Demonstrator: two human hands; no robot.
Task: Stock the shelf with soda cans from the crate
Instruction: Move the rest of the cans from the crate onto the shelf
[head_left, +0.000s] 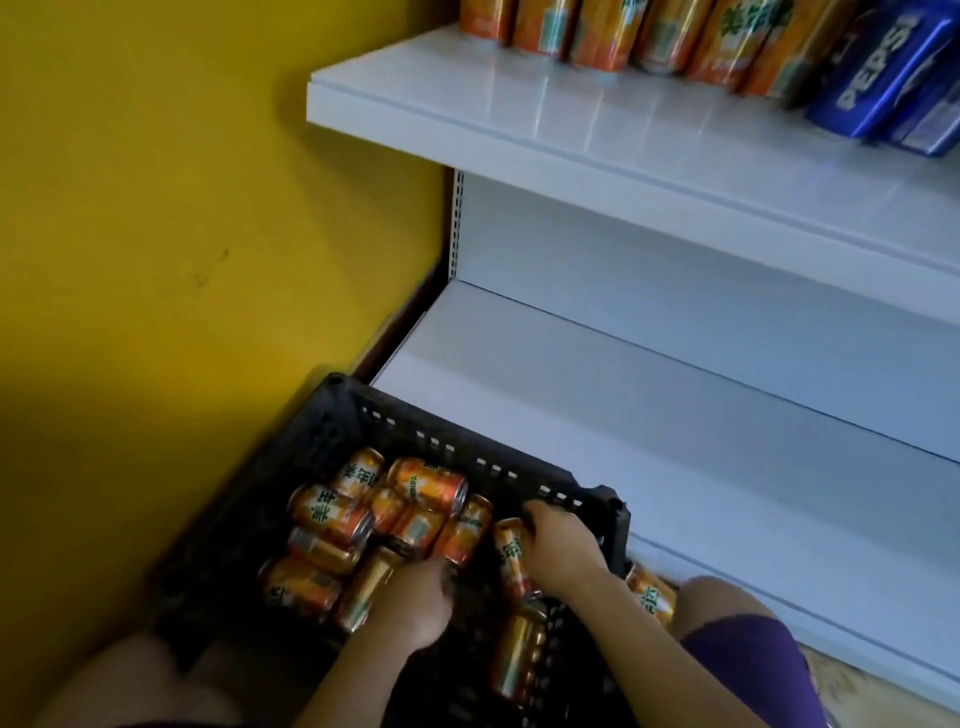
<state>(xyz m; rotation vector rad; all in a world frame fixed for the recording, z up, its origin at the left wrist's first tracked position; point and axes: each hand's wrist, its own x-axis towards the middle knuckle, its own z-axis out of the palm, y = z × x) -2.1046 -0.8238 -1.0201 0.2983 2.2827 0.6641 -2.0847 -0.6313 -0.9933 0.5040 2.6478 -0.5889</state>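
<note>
Black plastic crate (322, 441) on the floor, tucked into the corner between the yellow wall (182, 208) and the white shelving unit. Orange soda cans (363, 509) lie loose on their sides inside it, heaped mostly toward the left and far end.

Left hand (415, 605) down in the crate, fingers curled around the top end of a gold-and-orange can (366, 584) lying lengthwise. Right hand (558, 545) also in the crate near its right wall, fingers bent over another orange can (511, 556) that stands tilted beside the hand (grip looks closed, though the fingertips are hidden behind the can). One more can (517, 654) lies nearer the person, between the two forearms.

Outside the crate, by the right knee, an orange can (652, 595) sits at the front edge of the lower shelf (675, 441), whose surface is otherwise white and bare in view.

Upper shelf (571, 119) carries a row of orange cans (675, 36) along the back, with blue Pepsi cans (878, 78) at the right end. Motion blur softens the labels. Purple shorts (753, 660) show at lower right.
</note>
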